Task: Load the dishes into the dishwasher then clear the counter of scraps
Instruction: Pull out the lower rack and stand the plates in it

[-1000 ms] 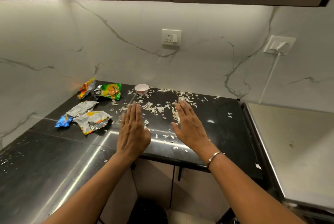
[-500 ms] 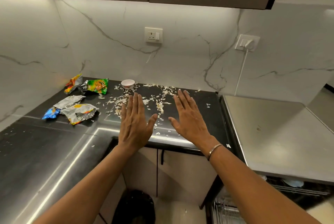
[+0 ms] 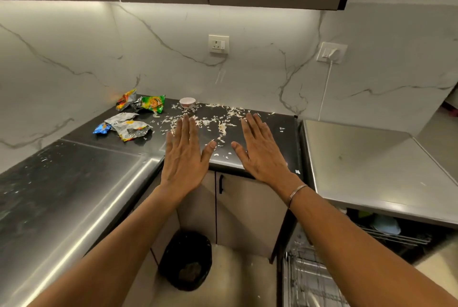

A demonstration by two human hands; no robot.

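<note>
Holding both hands out flat over the front edge of the counter (image 3: 288,143), palms down. Left hand (image 3: 184,155): fingers straight and together, thumb splayed, nothing in it. Right hand (image 3: 262,150): same, empty. Can't tell if the palms touch the surface or hover just above it.

Scraps (image 3: 223,128), pale flakes, lie scattered between and just beyond my fingertips, thickest ahead of the gap between the hands. Small bowl (image 3: 187,102) sits past my left fingertips, near the back wall, at the far edge of the flakes. Crumpled wrappers (image 3: 131,128) lie off to the left of my left hand, with a green wrapper (image 3: 152,103) further back. Bin (image 3: 186,259) is on the floor, below my left wrist. Dishwasher rack (image 3: 309,279) is pulled out low, to the right of my right forearm.

Step, my guess: the changeover. The bowl looks like the one dish not yet loaded, and the scraps aren't cleared.

Next move probably: reach the left hand forward over the flakes, grip the bowl by its rim and carry it down-right to the rack. After that, cup both hands and drag the flakes toward the front edge, catching them there so they don't spill onto the floor beside the bin. The wrappers need separate pickups.
</note>
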